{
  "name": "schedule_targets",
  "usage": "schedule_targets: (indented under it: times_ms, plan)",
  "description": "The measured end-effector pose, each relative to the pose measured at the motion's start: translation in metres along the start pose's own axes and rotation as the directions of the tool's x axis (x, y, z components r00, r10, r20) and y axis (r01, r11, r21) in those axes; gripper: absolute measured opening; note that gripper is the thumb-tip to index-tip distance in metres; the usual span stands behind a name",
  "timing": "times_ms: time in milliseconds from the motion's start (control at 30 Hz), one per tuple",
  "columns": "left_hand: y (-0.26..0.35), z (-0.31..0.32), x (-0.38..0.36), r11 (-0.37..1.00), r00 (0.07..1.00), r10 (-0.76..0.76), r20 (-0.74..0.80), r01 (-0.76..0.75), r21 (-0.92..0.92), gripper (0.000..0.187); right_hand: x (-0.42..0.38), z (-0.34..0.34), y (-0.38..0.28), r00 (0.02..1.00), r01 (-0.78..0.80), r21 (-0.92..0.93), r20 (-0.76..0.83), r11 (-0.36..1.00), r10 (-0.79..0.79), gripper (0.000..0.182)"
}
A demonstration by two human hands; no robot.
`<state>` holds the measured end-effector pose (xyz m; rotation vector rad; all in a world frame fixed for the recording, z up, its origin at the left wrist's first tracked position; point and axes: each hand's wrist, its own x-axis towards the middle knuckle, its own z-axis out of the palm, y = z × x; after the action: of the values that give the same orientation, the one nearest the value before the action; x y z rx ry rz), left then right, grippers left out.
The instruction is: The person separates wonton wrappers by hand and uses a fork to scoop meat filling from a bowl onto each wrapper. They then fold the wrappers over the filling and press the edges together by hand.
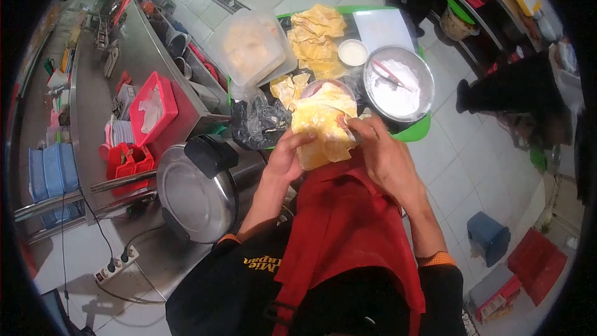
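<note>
Tiled floor [457, 177] below, green tray [420, 129] ahead; we hold the yellow sheet [318, 126] by its near edge, L hand [283, 160] and R hand [390, 160] apart, pinching opp. sides, where light, approx. even pressure should limit tears.

A green plastic tray [421, 129] holds a round metal bowl [429, 95] of white powder [407, 97]. Thin yellow sheets [316, 23] and a cloudy plastic box [246, 72] sit there.

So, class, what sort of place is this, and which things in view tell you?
Probably a restaurant or other commercial kitchen: there is a long steel counter, a bowl of white powder beside yellow dough-like sheets, and a large lidded metal pot.
</note>
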<state>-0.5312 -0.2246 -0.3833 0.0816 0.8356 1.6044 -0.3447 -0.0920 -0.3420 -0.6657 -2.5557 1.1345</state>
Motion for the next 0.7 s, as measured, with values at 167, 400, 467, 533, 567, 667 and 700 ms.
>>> schedule_targets:
  times_ms: [167, 400, 467, 533, 567, 667, 700]
  plan:
    - [-0.001, 0.000, 0.005, 1.000, 0.999, -0.015, 0.033, 0.015, -0.015, 0.058, 0.000, 0.000, 0.002, 0.999, -0.007, -0.016, -0.048, 1.000, 0.006, 0.043]
    - [0.000, 0.007, 0.007, 0.997, 0.996, -0.081, 0.025, 0.080, 0.022, 0.066, 0.002, -0.009, -0.007, 0.999, -0.023, -0.128, 0.020, 0.992, 0.026, 0.043]
    - [-0.002, 0.021, 0.010, 0.999, 1.000, -0.028, 0.010, 0.028, 0.024, 0.057, 0.003, -0.005, -0.009, 1.000, 0.000, -0.168, 0.031, 0.986, 0.005, 0.044]
    - [-0.010, 0.024, 0.017, 0.999, 1.000, 0.007, -0.009, -0.006, 0.054, 0.054, 0.003, -0.003, -0.010, 0.999, 0.024, -0.209, 0.041, 0.978, -0.015, 0.045]
    - [-0.015, 0.024, 0.022, 0.996, 0.999, 0.033, -0.023, -0.030, 0.090, 0.052, 0.004, -0.001, -0.012, 0.999, 0.020, -0.227, 0.045, 0.974, -0.010, 0.044]
    - [-0.029, 0.023, 0.032, 0.976, 0.993, 0.101, -0.058, -0.088, 0.201, 0.044, 0.002, 0.003, -0.012, 0.999, 0.017, -0.244, 0.046, 0.970, -0.005, 0.043]
    - [-0.033, 0.022, 0.035, 0.976, 0.994, 0.098, -0.057, -0.085, 0.198, 0.044, 0.000, 0.003, -0.011, 0.999, 0.016, -0.244, 0.040, 0.970, -0.007, 0.043]
